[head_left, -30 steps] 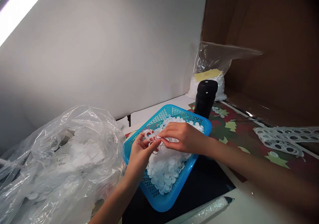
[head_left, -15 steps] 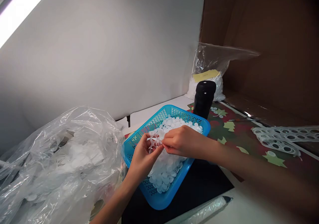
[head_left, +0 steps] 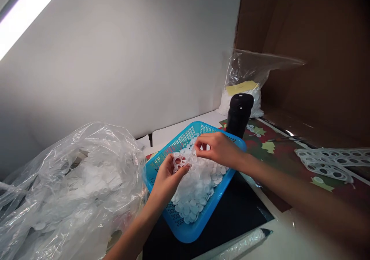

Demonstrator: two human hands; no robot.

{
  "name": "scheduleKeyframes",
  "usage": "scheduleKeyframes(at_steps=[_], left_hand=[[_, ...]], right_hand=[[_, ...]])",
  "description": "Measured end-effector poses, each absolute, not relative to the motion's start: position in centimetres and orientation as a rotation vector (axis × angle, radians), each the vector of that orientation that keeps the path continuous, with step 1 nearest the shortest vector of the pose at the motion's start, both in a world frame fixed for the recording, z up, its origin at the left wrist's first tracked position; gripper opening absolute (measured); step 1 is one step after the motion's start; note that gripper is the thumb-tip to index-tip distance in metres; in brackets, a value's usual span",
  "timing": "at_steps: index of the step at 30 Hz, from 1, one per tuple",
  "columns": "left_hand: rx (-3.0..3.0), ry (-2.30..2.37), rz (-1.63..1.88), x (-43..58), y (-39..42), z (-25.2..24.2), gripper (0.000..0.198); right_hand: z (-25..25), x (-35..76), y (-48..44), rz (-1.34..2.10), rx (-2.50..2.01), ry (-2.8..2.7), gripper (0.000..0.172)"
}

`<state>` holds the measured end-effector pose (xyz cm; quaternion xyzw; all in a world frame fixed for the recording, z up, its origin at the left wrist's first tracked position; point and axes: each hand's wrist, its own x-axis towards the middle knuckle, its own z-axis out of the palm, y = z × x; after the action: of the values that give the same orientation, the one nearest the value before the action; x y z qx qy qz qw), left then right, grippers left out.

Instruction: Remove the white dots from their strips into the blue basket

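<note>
My left hand is closed over the left part of a white plastic strip with round holes, thumb in front. My right hand is closed in a pinch at the strip's right end, where the plastic looks translucent and the fingertips partly hide it. Both hands are above a blue plastic basket with perforated walls. Heaped inside are many small white plastic discs, partly covered by the hands.
A large clear bag of white plastic pieces lies left. Behind the basket stand a black cylindrical object and a labelled bag of white pieces. Right lie perforated strips. A wrapped dark-tipped object is in front.
My right hand has moved up and slightly right, away from my left hand, opening a wider gap between them. My left hand keeps its hold on the strip.
</note>
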<state>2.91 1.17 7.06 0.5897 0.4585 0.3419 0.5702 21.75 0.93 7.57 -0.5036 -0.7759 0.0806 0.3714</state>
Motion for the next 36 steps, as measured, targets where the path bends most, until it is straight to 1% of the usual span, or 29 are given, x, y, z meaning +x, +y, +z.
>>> scheduleKeyframes(at_steps=[5, 11, 15, 19, 21, 28, 32, 36], left_hand=[[1.36, 1.11, 0.722, 3.0, 1.1, 7.3, 0.017], [1.374, 1.032, 0.694, 2.9, 1.0, 7.1, 0.022], [1.34, 1.025, 0.723, 2.9, 1.1, 7.0, 0.028], [1.328, 1.029, 0.769, 2.9, 1.1, 7.1, 0.03], [1.326, 1.026, 0.786, 2.9, 1.0, 7.2, 0.03], [1.317, 1.012, 0.771, 3.0, 0.8, 7.5, 0.03], [1.292, 0.971, 0.722, 3.0, 0.6, 7.7, 0.037], [1.29, 0.974, 0.738, 3.1, 0.5, 8.0, 0.036]], right_hand=[[8.1, 23.3, 1.4, 0.1, -1.354, -1.837, 0.01], [9.3, 23.9, 0.8, 0.077, -1.366, -2.031, 0.008], [9.8, 23.2, -0.4, 0.228, -1.35, -2.166, 0.007], [10.0, 22.3, -1.5, 0.4, -1.252, -2.294, 0.011], [9.9, 22.0, -1.6, 0.465, -1.247, -2.293, 0.014], [9.8, 22.2, -0.8, 0.736, -1.18, -2.246, 0.012], [9.8, 22.3, -0.5, 0.76, -1.205, -2.15, 0.012], [9.6, 22.1, -0.5, 0.684, -1.229, -2.13, 0.011]])
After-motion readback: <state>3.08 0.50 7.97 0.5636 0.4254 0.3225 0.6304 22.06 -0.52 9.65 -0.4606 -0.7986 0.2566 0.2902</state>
